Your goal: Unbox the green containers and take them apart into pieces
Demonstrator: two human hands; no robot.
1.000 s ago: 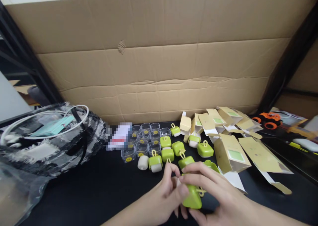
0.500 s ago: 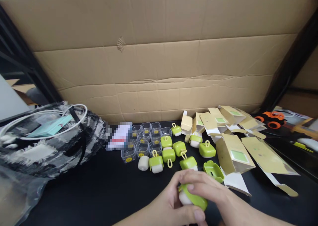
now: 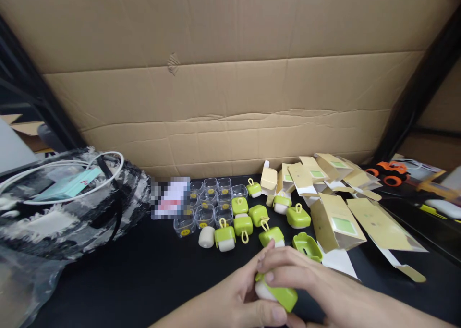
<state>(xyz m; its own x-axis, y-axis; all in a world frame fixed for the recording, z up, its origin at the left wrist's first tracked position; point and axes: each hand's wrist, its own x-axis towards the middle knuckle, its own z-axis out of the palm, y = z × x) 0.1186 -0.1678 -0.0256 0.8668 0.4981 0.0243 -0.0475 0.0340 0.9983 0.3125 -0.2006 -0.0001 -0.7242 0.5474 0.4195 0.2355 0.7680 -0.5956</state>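
Observation:
A small rounded white case with a green cover [image 3: 281, 294] is between my hands at the bottom of the view. My left hand [image 3: 248, 289] is closed around its left side and underside, thumb along the near edge. My right hand [image 3: 306, 275] comes over the top, its fingers pressed on the green cover. Some of its fingers are hidden behind the case. Just beyond my fingers lies another green-covered case [image 3: 272, 236] with a loop. A separate green cover [image 3: 307, 247] lies hollow side up beside it. A bare white case [image 3: 206, 237] rests further left.
Several green-covered cases [image 3: 243, 225] lie mid-table, beside rows of clear plastic boxes [image 3: 204, 216]. Opened cardboard boxes [image 3: 333, 222] spread over the right, near an orange toy vehicle [image 3: 391, 172]. A shaggy black-and-white bag [image 3: 133, 193] with a white cable stands left. Cardboard [image 3: 230, 92] walls the back.
Both hands keep hold of the same case, with only a slight shift of the fingers. The whole view has moved a little; the things on the table stay in place.

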